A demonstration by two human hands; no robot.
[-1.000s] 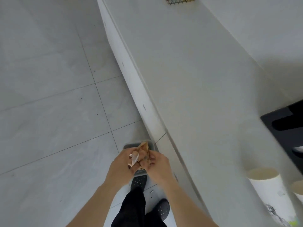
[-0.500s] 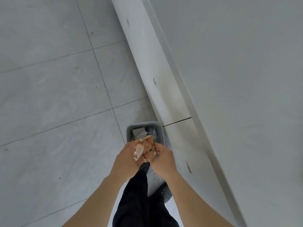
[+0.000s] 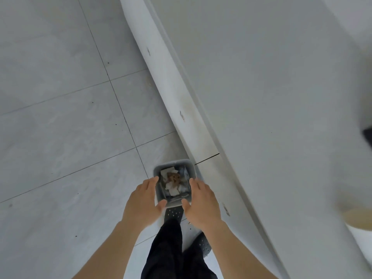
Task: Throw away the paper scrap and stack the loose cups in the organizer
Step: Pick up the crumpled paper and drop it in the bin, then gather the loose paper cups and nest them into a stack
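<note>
A crumpled brown and white paper scrap (image 3: 173, 177) lies inside a small grey bin (image 3: 174, 163) on the floor, among other white scraps. My left hand (image 3: 144, 200) hovers open above the bin's left side, fingers spread, holding nothing. My right hand (image 3: 202, 200) hovers open above the bin's right side, also empty. A blurred cup (image 3: 360, 220) with a pale rim stands at the right edge of the white counter (image 3: 261, 87). The organizer is out of view.
The counter's white front panel (image 3: 181, 101) runs diagonally just right of the bin. Grey floor tiles (image 3: 60, 117) spread to the left. My dark trouser leg and perforated dark shoes (image 3: 173, 215) stand right behind the bin. A dark object (image 3: 367, 135) shows at the right edge.
Both hands held the crumpled scrap together over the bin; now they have parted and let go, and the scrap lies in the bin. The view has tilted further down.
</note>
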